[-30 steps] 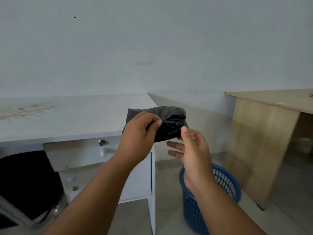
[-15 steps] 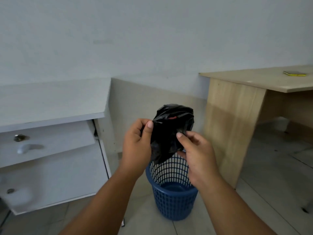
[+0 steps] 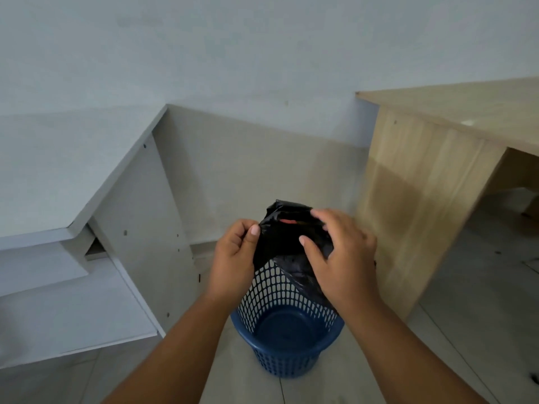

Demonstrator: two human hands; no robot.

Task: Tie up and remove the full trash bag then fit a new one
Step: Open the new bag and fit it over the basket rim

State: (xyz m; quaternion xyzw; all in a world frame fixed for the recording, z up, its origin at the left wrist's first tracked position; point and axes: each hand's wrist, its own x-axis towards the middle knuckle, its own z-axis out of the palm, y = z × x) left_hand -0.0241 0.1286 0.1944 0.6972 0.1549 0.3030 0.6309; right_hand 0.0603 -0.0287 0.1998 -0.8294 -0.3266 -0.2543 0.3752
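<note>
A crumpled black trash bag (image 3: 287, 239) hangs in the air between both hands, directly above a blue mesh waste basket (image 3: 287, 339) that stands on the tiled floor with nothing inside it. My left hand (image 3: 234, 258) pinches the bag's left edge between thumb and fingers. My right hand (image 3: 339, 255) grips the bag's right side, fingers spread over the plastic. A small red mark shows in a fold near the bag's top. The bag's lower end dangles into the basket's mouth.
A white desk (image 3: 81, 176) with a side panel and drawers stands to the left of the basket. A light wooden desk (image 3: 423, 182) stands to the right. A pale wall (image 3: 262, 53) runs behind. Grey floor tiles (image 3: 481, 301) lie around the basket.
The view has turned right and tilted down, so the basket is now seen from above. Both hands lowered the bag over it, and my right hand moved up onto the bag's right side.
</note>
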